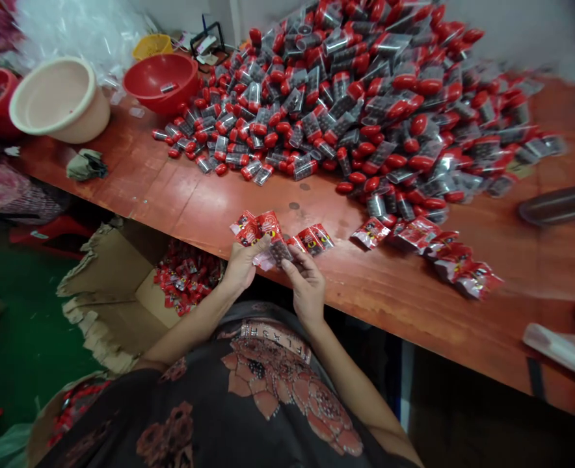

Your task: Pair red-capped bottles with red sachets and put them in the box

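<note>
Fingers [294, 261] curled, both hands almost closed: your left hand [241, 266] and right hand [307, 286] together pinch one red-and-clear sachet [278, 250] of small dark pieces, held just over the table's near edge. A few loose red sachets [311, 239] lie just beside your hands, and a further run of sachets [427, 247] trails off to the right. Behind them rises a big heap of red-capped clear capsules [317, 110] on the red-brown wooden table [194, 208]. Below left, an open cardboard box [109, 276] holds more sachets [186, 278]. Far left, a red bowl [160, 81] and a cream basin [58, 97] sit on the table. Your dark floral top [263, 396] fills the bottom of the view.
</note>
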`<state>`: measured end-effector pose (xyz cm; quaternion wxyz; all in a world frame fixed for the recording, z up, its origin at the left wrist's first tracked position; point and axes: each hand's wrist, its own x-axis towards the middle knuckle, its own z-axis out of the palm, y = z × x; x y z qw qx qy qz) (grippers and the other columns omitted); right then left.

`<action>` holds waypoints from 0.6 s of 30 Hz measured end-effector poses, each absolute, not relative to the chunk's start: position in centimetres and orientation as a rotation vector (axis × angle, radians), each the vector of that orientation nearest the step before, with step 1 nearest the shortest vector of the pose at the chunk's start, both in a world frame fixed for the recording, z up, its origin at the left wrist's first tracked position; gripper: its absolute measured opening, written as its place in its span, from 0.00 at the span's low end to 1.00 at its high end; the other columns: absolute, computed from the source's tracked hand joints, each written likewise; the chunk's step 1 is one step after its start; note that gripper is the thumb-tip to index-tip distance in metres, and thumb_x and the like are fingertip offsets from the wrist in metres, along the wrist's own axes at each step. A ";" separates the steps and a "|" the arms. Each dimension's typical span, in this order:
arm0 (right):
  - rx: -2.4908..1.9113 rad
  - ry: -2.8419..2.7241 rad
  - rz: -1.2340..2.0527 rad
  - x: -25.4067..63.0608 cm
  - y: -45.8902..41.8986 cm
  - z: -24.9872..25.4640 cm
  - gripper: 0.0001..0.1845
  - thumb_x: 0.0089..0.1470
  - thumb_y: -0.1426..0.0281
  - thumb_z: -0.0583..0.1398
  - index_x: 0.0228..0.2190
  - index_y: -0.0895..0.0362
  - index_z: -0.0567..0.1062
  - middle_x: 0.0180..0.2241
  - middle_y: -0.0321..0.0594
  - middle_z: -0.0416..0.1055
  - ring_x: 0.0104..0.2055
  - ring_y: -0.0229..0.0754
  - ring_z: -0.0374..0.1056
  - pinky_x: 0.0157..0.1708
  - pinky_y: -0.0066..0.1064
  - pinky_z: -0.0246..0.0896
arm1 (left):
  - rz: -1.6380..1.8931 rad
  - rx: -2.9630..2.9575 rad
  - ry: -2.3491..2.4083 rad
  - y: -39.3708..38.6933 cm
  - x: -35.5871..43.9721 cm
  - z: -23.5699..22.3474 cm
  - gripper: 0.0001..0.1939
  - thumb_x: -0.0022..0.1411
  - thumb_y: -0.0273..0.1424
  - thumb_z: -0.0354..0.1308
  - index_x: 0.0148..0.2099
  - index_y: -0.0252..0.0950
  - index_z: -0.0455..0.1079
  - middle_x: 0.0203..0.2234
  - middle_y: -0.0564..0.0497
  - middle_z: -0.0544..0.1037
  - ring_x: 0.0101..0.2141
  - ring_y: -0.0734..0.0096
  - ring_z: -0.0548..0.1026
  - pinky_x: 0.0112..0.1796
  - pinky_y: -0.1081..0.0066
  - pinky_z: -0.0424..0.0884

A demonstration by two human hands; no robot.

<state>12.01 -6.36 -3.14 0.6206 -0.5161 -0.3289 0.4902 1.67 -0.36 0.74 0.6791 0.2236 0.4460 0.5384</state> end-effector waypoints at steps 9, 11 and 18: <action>-1.276 -0.738 1.103 11.7 -6.0 -3.8 0.23 0.53 0.63 0.63 0.51 0.52 0.74 0.43 0.42 0.75 0.43 0.41 0.73 0.48 0.41 0.70 | 1.157 0.499 1.013 -2.0 2.2 -0.2 0.15 0.41 0.30 0.73 0.32 0.32 0.75 0.27 0.52 0.79 0.26 0.75 0.75 0.30 0.74 0.71; -1.298 -0.803 1.099 12.2 -5.9 -3.9 0.24 0.53 0.62 0.63 0.52 0.52 0.73 0.44 0.42 0.75 0.45 0.42 0.72 0.50 0.41 0.68 | 1.109 0.511 1.026 -1.9 1.9 -0.3 0.14 0.42 0.30 0.73 0.32 0.32 0.75 0.25 0.52 0.79 0.23 0.77 0.73 0.26 0.76 0.68; -1.317 -0.894 1.083 14.3 -5.3 -4.1 0.18 0.52 0.63 0.64 0.45 0.53 0.78 0.41 0.40 0.75 0.43 0.41 0.71 0.50 0.39 0.65 | 0.977 0.493 0.952 -0.6 1.1 -0.6 0.14 0.43 0.28 0.72 0.35 0.31 0.76 0.31 0.45 0.81 0.29 0.67 0.79 0.36 0.67 0.75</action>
